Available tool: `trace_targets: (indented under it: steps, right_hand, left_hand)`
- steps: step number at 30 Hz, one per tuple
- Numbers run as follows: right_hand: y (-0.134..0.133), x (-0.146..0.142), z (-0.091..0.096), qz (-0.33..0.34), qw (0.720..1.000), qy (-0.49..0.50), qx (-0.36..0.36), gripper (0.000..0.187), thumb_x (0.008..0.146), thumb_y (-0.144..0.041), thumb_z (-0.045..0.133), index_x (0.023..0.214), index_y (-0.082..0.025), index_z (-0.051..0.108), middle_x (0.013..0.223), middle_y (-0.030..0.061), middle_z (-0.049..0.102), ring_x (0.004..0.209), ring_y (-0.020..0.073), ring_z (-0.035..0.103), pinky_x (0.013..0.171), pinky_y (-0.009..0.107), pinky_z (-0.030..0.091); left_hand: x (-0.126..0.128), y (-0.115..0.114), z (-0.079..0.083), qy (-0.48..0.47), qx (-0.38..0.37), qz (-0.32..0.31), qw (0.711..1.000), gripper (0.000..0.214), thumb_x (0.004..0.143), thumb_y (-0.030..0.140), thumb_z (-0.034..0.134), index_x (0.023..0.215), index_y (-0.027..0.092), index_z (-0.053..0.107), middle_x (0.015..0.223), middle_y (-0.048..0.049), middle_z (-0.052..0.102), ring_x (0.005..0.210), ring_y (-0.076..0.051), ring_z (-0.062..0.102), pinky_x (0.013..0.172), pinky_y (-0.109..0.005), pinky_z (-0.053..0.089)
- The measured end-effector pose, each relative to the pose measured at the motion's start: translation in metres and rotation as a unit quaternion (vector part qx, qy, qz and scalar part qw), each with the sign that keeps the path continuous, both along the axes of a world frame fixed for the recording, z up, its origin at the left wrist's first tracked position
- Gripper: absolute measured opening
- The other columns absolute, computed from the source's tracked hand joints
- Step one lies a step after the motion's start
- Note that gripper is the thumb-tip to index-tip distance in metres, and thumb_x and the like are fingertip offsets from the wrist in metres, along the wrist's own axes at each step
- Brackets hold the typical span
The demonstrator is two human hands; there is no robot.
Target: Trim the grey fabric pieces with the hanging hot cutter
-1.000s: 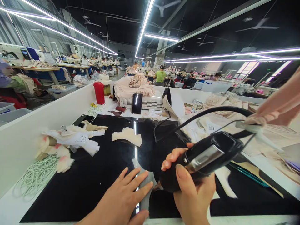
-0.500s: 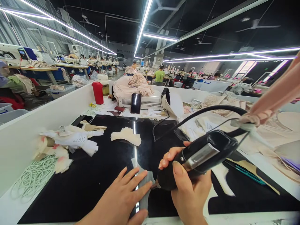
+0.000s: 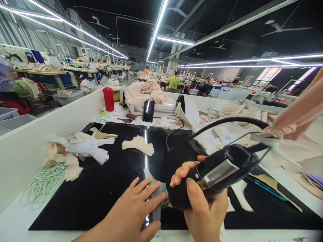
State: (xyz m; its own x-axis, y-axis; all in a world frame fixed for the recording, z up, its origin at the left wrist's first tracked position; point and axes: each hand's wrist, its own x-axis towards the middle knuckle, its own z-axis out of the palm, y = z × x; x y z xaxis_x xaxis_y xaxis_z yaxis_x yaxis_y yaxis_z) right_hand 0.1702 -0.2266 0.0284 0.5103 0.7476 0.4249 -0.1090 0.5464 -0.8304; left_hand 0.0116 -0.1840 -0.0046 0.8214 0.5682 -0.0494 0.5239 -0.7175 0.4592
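My left hand (image 3: 135, 206) lies flat with its fingers spread on a thin grey shaped piece (image 3: 148, 174), pressing it to the glossy black work surface (image 3: 96, 198). My right hand (image 3: 202, 205) is wrapped around a black corded handheld tool (image 3: 217, 171) with a metal plate on its side. The tool is tilted, its narrow tip (image 3: 166, 202) down by the right edge of the grey piece, close to my left index finger. Whether the tip touches the piece I cannot tell. Beyond my left hand a cream shaped piece (image 3: 138, 145) lies on the black surface.
From the tool's back end a black cable (image 3: 227, 119) arches left, beside a pink cloth strip (image 3: 297, 107) tied there. Green cord (image 3: 45, 181) and white scraps (image 3: 88, 146) lie left. Teal tweezers (image 3: 268, 188) rest right. A red cup (image 3: 108, 99) and dark phone (image 3: 148, 111) stand behind.
The whole view has shifted slightly. The tool's tip has moved a little toward me along the grey piece's edge. My left hand remains flat on the piece.
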Motion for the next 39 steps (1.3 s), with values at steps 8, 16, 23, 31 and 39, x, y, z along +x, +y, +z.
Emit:
trace_targets:
  steps: [8,16,23,31,39]
  right_hand:
    - [-0.007,0.009,-0.004,0.043,0.998,-0.011,0.041,0.036,0.093,-0.034,0.072,0.125,-0.031,0.056,0.086,-0.0001,0.062,0.067,0.0159,0.062,0.061,0.035,0.058]
    - [-0.013,0.002,-0.004,0.036,0.999,-0.003,0.030,0.037,0.092,-0.038,0.073,0.125,-0.033,0.056,0.085,-0.0013,0.061,0.067,0.0158,0.060,0.061,0.034,0.056]
    - [-0.015,-0.001,-0.003,0.022,1.000,0.015,0.009,0.035,0.092,-0.038,0.073,0.122,-0.033,0.056,0.086,-0.0024,0.060,0.068,0.0145,0.060,0.065,0.034,0.055]
    - [-0.009,0.034,-0.006,0.007,0.999,-0.036,0.026,0.032,0.093,-0.029,0.071,0.122,-0.031,0.057,0.087,-0.0013,0.062,0.068,0.0151,0.063,0.062,0.033,0.058]
    - [0.006,0.056,0.004,-0.117,0.992,-0.040,-0.004,0.036,0.085,-0.028,0.080,0.115,-0.030,0.059,0.085,-0.0021,0.065,0.068,0.0158,0.062,0.063,0.034,0.056]
  left_hand:
    - [-0.002,-0.002,-0.001,-0.008,-0.015,0.005,1.000,0.066,0.090,0.028,0.069,0.153,0.034,0.048,0.164,-0.0045,0.036,0.152,-0.037,0.032,0.120,-0.070,0.022]
    - [-0.003,-0.001,-0.001,-0.013,-0.021,0.004,1.000,0.068,0.090,0.029,0.072,0.153,0.035,0.047,0.163,-0.0055,0.038,0.152,-0.036,0.033,0.120,-0.069,0.022]
    - [-0.006,0.002,-0.006,-0.041,-0.019,-0.001,0.999,0.072,0.089,0.033,0.077,0.154,0.035,0.045,0.163,-0.0070,0.039,0.152,-0.034,0.034,0.122,-0.065,0.022]
    - [-0.012,0.007,-0.016,-0.070,0.027,0.013,0.997,0.053,0.097,0.030,0.070,0.148,0.029,0.054,0.156,-0.0063,0.052,0.149,-0.032,0.041,0.123,-0.059,0.030]
    - [-0.008,0.007,-0.012,-0.126,0.072,-0.013,0.989,0.016,0.098,0.022,0.067,0.111,0.028,0.074,0.111,-0.0001,0.073,0.111,-0.021,0.067,0.124,-0.052,0.032]
